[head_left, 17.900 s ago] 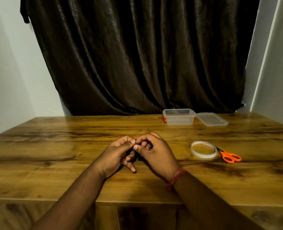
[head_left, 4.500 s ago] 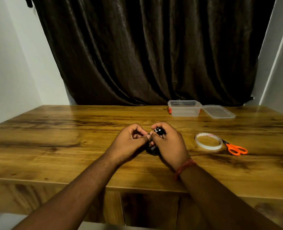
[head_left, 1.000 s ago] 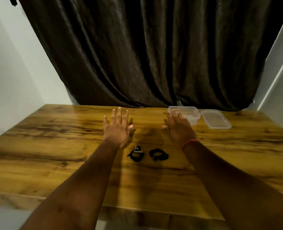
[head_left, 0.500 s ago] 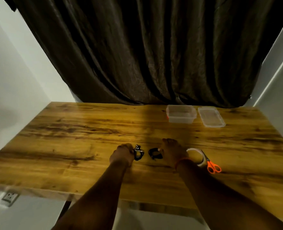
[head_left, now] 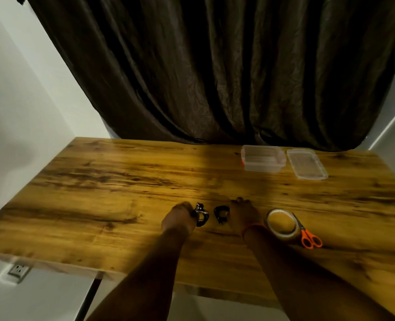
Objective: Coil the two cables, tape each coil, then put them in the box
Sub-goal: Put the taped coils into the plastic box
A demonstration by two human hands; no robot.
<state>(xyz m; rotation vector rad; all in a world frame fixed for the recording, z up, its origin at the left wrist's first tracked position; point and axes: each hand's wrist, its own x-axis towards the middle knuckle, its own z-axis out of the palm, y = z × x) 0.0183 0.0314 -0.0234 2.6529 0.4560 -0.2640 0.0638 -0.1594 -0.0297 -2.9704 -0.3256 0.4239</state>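
Two small black cable coils [head_left: 211, 215] lie between our hands; left hand [head_left: 180, 216] pinches one, right hand [head_left: 244, 214] touches the other. Loose grips could unravel them before the clear plastic box [head_left: 262, 161].

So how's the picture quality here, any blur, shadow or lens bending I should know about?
Head view: dim, warm lighting; the left hand is motion-smeared at the left cable coil, the right hand somewhat sharper; a broad shadow crosses the table; the wide lens tilts the walls and splays the table edges.

Single head view, high, facing forward-down over table [head_left: 122, 193], curtain [head_left: 215, 77] behind.
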